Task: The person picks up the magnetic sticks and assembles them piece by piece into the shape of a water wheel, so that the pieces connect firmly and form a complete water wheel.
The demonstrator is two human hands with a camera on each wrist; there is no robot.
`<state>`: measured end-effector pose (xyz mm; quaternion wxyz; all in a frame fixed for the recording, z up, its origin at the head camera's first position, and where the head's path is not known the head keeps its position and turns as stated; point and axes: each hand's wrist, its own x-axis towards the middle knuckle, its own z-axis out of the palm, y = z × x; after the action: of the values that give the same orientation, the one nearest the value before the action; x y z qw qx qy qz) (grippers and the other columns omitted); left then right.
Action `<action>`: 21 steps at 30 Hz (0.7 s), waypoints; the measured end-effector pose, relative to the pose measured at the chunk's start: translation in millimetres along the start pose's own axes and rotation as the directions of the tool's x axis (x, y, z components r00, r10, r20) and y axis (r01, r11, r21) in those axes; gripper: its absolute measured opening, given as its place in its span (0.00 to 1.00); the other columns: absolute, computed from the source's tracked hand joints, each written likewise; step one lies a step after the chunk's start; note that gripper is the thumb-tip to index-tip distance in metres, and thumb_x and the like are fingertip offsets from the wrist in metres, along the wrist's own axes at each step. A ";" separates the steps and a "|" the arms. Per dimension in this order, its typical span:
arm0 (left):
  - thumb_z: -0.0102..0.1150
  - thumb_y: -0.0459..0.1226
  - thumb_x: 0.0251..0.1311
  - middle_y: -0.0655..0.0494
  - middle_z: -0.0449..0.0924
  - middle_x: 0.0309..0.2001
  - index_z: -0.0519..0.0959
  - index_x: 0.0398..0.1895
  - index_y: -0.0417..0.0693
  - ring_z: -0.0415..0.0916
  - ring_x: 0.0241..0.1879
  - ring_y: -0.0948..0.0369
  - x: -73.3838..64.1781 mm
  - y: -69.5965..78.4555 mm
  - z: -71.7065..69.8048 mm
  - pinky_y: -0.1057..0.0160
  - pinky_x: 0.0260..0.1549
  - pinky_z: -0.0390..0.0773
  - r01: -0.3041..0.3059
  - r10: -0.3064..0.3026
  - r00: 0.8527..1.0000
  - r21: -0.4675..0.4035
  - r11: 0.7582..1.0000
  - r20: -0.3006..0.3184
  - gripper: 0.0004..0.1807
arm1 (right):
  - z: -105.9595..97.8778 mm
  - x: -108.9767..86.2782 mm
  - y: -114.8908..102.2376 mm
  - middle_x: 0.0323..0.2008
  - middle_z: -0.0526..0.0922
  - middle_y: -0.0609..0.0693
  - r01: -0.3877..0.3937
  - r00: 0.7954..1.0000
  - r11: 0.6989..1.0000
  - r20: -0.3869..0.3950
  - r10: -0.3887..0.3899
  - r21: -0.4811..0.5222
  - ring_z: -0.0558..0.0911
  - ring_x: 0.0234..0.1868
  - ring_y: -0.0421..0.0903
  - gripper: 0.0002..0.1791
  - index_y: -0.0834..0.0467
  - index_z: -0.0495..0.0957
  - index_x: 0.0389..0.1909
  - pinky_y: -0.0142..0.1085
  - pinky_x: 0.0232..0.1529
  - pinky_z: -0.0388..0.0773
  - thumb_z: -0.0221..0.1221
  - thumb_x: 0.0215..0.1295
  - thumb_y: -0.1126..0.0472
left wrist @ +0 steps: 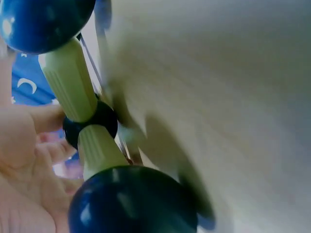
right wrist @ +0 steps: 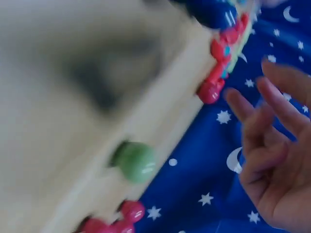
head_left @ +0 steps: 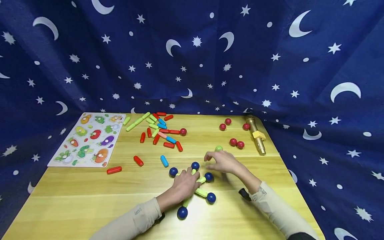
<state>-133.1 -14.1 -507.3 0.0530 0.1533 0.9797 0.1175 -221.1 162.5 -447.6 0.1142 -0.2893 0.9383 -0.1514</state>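
Note:
My left hand [head_left: 184, 185] grips the middle of a star-shaped construction of yellow-green rods [head_left: 201, 192] with blue balls [head_left: 211, 198] at their outer ends. In the left wrist view, the fingers of that hand reach a dark ball [left wrist: 108, 119] where two rods meet; a large blue ball [left wrist: 131, 201] is in the foreground. The hand hides much of the star's centre in the head view. To the right, my right hand [head_left: 223, 162] holds nothing, its fingers loosely bent above the table. A green ball [head_left: 219, 148] lies just beyond it, also visible in the right wrist view.
Red, blue and yellow-green rods [head_left: 169, 145] lie scattered at the back left. A vegetable picture board [head_left: 87, 140] covers the left corner. Several dark red balls [head_left: 233, 142] sit at the back right, beside a gold tube [head_left: 256, 135]. A starry curtain [head_left: 192, 50] hangs behind.

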 end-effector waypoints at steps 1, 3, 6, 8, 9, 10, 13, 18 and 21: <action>0.56 0.53 0.64 0.48 0.75 0.49 0.77 0.46 0.58 0.75 0.39 0.53 -2.2 -1.6 0.8 0.56 0.23 0.77 -0.013 0.013 1.000 -0.007 1.000 0.006 0.14 | -4.2 14.1 -1.4 0.44 0.87 0.48 -0.003 1.000 1.000 -0.029 0.002 -0.002 0.84 0.45 0.52 0.13 0.49 0.81 0.43 0.47 0.39 0.78 0.67 0.58 0.52; 0.57 0.53 0.64 0.48 0.75 0.53 0.78 0.49 0.59 0.75 0.42 0.52 -6.8 -5.4 2.0 0.56 0.25 0.78 -0.037 0.038 0.999 -0.023 0.999 0.011 0.15 | -9.0 47.7 -4.8 0.44 0.87 0.48 -0.007 0.995 1.000 -0.097 0.005 -0.012 0.84 0.44 0.52 0.13 0.50 0.81 0.45 0.47 0.38 0.78 0.65 0.60 0.52; 0.58 0.51 0.64 0.47 0.75 0.58 0.78 0.53 0.59 0.75 0.49 0.52 -15.0 -12.2 0.8 0.55 0.32 0.80 -0.084 0.083 0.996 -0.043 0.996 -0.012 0.18 | -9.8 97.6 -10.5 0.47 0.85 0.50 -0.016 0.987 0.999 -0.163 0.008 -0.043 0.83 0.43 0.51 0.15 0.49 0.79 0.50 0.47 0.35 0.78 0.63 0.62 0.52; 0.59 0.49 0.64 0.47 0.75 0.58 0.78 0.55 0.58 0.75 0.51 0.52 -20.7 -17.4 -2.6 0.53 0.36 0.80 -0.102 0.100 0.994 -0.051 0.993 -0.041 0.18 | -8.3 124.0 -13.4 0.48 0.84 0.51 -0.025 0.983 0.996 -0.186 0.009 -0.083 0.82 0.42 0.51 0.18 0.48 0.78 0.53 0.48 0.34 0.78 0.63 0.62 0.51; 0.59 0.48 0.64 0.47 0.76 0.58 0.79 0.55 0.58 0.75 0.52 0.52 -23.3 -20.4 -4.8 0.53 0.39 0.80 -0.110 0.106 0.992 -0.054 0.993 -0.061 0.18 | -7.7 134.5 -14.6 0.49 0.83 0.52 -0.035 0.981 0.994 -0.193 0.015 -0.104 0.82 0.41 0.52 0.19 0.47 0.77 0.53 0.48 0.34 0.78 0.63 0.62 0.51; 0.60 0.48 0.63 0.47 0.76 0.58 0.79 0.54 0.58 0.75 0.53 0.52 -25.8 -23.6 -7.3 0.52 0.40 0.80 -0.114 0.109 0.991 -0.054 0.992 -0.082 0.17 | -6.8 143.3 -15.5 0.49 0.83 0.51 -0.046 0.980 0.991 -0.197 0.021 -0.123 0.81 0.40 0.52 0.19 0.46 0.77 0.54 0.48 0.34 0.78 0.63 0.62 0.51; 0.62 0.45 0.62 0.49 0.78 0.54 0.81 0.49 0.57 0.76 0.52 0.52 -30.9 -36.0 -14.2 0.52 0.39 0.80 -0.099 0.087 0.986 -0.081 0.992 -0.141 0.13 | -5.6 159.4 -16.2 0.49 0.82 0.50 -0.076 0.979 0.984 -0.197 0.044 -0.159 0.79 0.35 0.51 0.20 0.44 0.75 0.54 0.48 0.33 0.78 0.64 0.62 0.50; 0.63 0.37 0.61 0.53 0.80 0.41 0.83 0.41 0.54 0.78 0.41 0.54 -25.9 -66.1 -25.4 0.56 0.33 0.78 -0.042 -0.003 0.972 -0.187 0.981 -0.235 0.06 | -6.0 163.3 -12.7 0.47 0.82 0.49 -0.092 0.982 0.982 -0.175 0.063 -0.162 0.79 0.36 0.51 0.20 0.44 0.75 0.56 0.47 0.33 0.77 0.62 0.63 0.49; 0.63 0.29 0.57 0.52 0.79 0.39 0.83 0.40 0.55 0.78 0.38 0.53 -12.5 -91.3 -30.5 0.56 0.30 0.78 0.033 -0.078 0.963 -0.174 0.984 -0.260 0.12 | -5.8 161.1 -10.2 0.46 0.82 0.49 -0.095 0.984 0.983 -0.165 0.069 -0.157 0.81 0.40 0.51 0.21 0.46 0.75 0.56 0.46 0.33 0.77 0.62 0.63 0.49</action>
<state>-151.8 -109.1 -499.5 -0.0626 0.1037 0.9685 0.2176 -347.6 62.7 -459.1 0.0209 -0.2458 0.9648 -0.0915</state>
